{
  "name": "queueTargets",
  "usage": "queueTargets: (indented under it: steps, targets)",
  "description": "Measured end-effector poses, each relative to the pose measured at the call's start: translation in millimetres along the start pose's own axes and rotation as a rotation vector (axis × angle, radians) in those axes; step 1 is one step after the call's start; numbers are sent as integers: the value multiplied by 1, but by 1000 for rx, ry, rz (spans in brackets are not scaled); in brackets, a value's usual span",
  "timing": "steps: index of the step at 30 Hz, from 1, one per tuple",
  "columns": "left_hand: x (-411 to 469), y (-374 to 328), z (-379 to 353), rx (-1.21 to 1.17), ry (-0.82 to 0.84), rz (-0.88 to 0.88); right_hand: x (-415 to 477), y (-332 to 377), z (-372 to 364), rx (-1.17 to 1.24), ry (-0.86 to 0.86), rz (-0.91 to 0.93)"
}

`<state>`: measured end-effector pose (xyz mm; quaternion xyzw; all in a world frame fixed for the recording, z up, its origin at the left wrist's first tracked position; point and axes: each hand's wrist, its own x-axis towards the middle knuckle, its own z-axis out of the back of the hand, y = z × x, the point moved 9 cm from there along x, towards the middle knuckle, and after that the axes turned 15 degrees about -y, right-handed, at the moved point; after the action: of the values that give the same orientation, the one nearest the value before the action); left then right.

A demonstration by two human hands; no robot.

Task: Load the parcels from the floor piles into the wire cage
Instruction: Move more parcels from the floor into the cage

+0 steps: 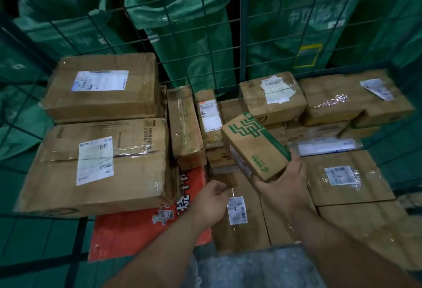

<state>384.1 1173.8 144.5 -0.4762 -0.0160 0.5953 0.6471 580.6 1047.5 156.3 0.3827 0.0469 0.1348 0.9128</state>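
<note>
Right hand (283, 182) grips the small green-print box (255, 146) from underneath, thumb & fingers curled round its near end. Box is tilted and held up over the stacked parcels, approx mid-cage, not resting on anything. Left hand (212, 203) hovers low just beside it, fingers loosely curled w/ nothing in them, above a flat brown parcel (242, 236) w/ a small white label.

Wire cage (244, 36) already holds plenty. Left side: two big taped cartons, back carton (102, 84) & front carton (100, 164), each w/ a shipping label on top, edges touching. Red parcel (137, 230) lies flat, partly under the front carton. Btwn the big cartons & the held box a narrow carton (185, 127) and a slim labelled box (209, 116) sit side by side.

Right side: taped carton (272, 98) at the back by the mesh, wider carton (338, 102) next to it, white mailer (326, 146) below those, then a labelled carton (347, 180) nearest the right hand. Bubble wrap (251, 267) at the bottom edge. Green sacks (178, 13) stand outside, behind the mesh.
</note>
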Motion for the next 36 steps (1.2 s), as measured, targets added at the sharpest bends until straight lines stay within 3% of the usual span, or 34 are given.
queueTargets:
  steps: [11, 18, 33, 36]
  targets:
    - [36, -29, -9, -16, -2, -23, 13, 18, -3, -90, -122, 72]
    - [35, -13, -14, 4, -5, 12, -31, 26, -34, -5, -131, -2]
    - [27, -16, -36, -144, 1, 93, 19, 32, -3, -93, -61, 305]
    - [24, -24, -38, -169, -11, 82, 22, 30, -4, -94, -62, 293]
